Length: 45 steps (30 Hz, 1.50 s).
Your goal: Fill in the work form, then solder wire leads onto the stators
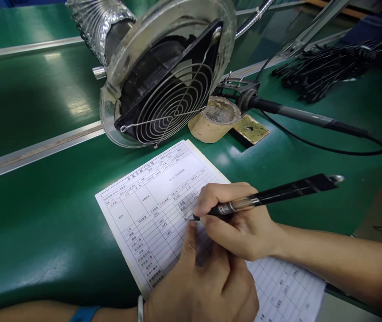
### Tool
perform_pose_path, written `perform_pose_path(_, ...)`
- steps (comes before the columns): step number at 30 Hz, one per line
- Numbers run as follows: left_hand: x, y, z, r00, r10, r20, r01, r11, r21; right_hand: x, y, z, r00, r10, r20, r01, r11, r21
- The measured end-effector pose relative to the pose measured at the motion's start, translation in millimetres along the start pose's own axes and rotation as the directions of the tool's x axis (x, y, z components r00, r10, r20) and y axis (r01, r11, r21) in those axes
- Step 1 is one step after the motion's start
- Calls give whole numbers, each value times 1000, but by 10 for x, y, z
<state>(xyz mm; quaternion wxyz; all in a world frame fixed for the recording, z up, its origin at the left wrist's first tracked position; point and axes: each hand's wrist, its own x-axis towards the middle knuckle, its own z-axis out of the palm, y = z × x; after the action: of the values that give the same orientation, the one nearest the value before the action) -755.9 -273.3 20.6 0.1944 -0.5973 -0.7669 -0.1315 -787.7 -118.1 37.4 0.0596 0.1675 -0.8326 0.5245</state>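
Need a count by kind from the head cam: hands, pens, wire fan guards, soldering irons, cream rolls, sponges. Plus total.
Left hand and right hand: 2
Pen: 1
Wire fan guard: 1
Soldering iron: 1
Cream roll: 1
Sponge: 1
Total: 7

Over the green counter (60, 214) we see a black fan (174, 91) with a wire guard, set in a clear round hood (228, 44); a silvery flexible duct (93, 27) runs to the far left. To its right we find a tape roll (211, 127), a yellowish sponge (250, 129) and a soldering iron (306, 116). At far right we spot bundled black cables (321, 71).
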Motion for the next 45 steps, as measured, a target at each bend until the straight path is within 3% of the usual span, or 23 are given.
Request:
perform_pose_path(6, 27, 48, 1, 997, -74, -3, 74, 997, 3, 0, 14, 16, 999, -28, -25, 28, 1000, 6)
perform_pose_path(38, 31, 32, -5, 999, -43, 5, 43, 999, -9, -14, 9, -3, 999, -42, 3, 42, 999, -4)
perform_pose_path(45, 28, -8, -18, 1000, -20, 7, 20, 1000, 10, -25, 27, 12, 998, -32, -54, 33, 999, 23)
